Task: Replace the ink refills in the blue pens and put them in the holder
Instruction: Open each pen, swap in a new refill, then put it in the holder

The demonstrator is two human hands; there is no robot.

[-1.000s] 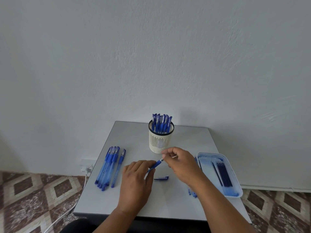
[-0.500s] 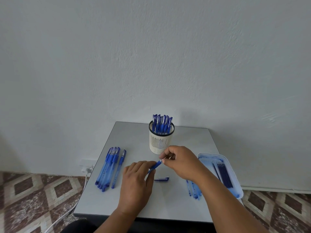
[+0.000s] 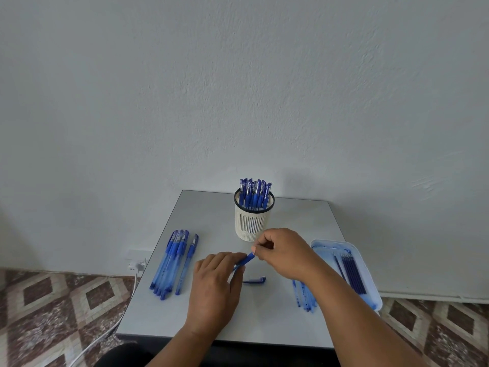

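Left hand (image 3: 215,284) grips the blue pen barrel (image 3: 244,261), tip end tilted up toward 1 o'clock — held steady, I judge, so the other hand can work the end. Right hand (image 3: 284,254) pinches at that tip with thumb and forefinger; whether it is turning the nose piece or seating a refill is too small to tell.

Loose pen cap (image 3: 254,280) lies on the table (image 3: 264,319) just below the hands, set aside for later.

Unfinished pens (image 3: 173,260) lie bunched at 9 o'clock. White holder (image 3: 252,221) at 12 o'clock, already stocked with capped pens. Tray (image 3: 370,271) at 3 o'clock keeps the dark new refills (image 3: 353,274) together; pale spent refills (image 3: 304,296) lie on the table beside it.

Versus a second ago — the white refill end that stuck out past the right fingers no longer shows, and the right hand sits closer against the barrel. Left hand has barely shifted.
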